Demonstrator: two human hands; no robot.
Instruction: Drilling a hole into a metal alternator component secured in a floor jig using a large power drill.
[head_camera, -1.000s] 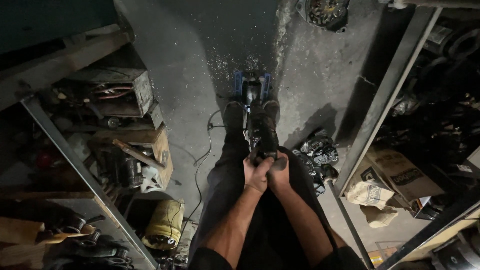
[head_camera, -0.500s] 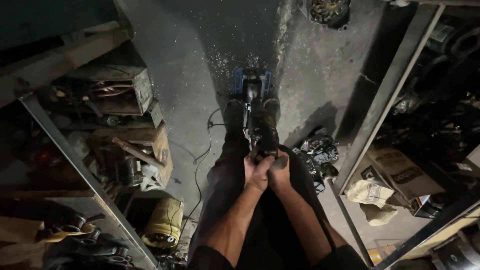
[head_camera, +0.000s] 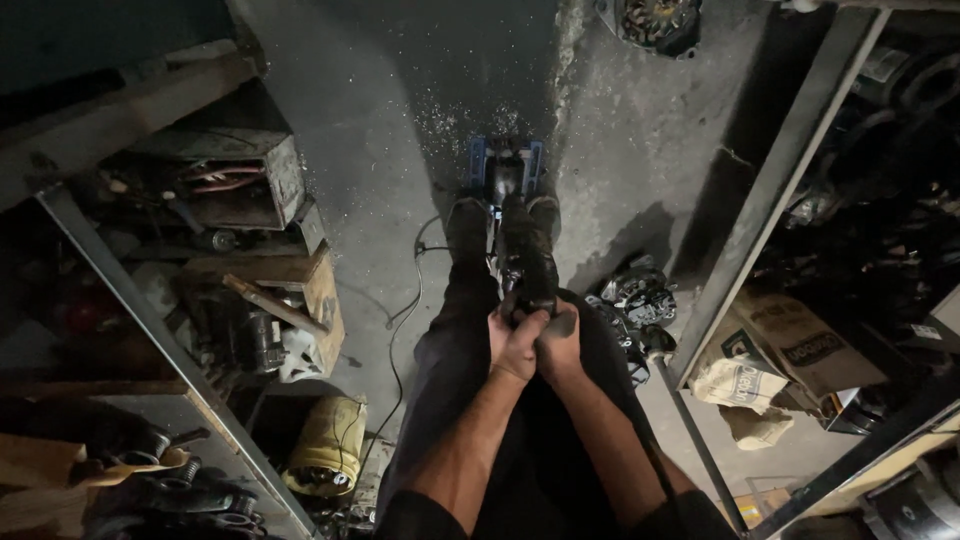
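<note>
Two hands, left hand (head_camera: 513, 343) and right hand (head_camera: 560, 345), clenched together on the dark motor part (head_camera: 527, 262) upright over the blue stand (head_camera: 505, 168) mid-floor; likely seating it, steady downward pressure needed next.

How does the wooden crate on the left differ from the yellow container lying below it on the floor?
The wooden crate is boxy, flat-sided and brown, open with tools and a pale part showing inside; the yellow container is rounded and lies on its side, its contents hidden. The crate sits farther up the floor, the container nearer the person. Both rest by the left shelving.
</note>
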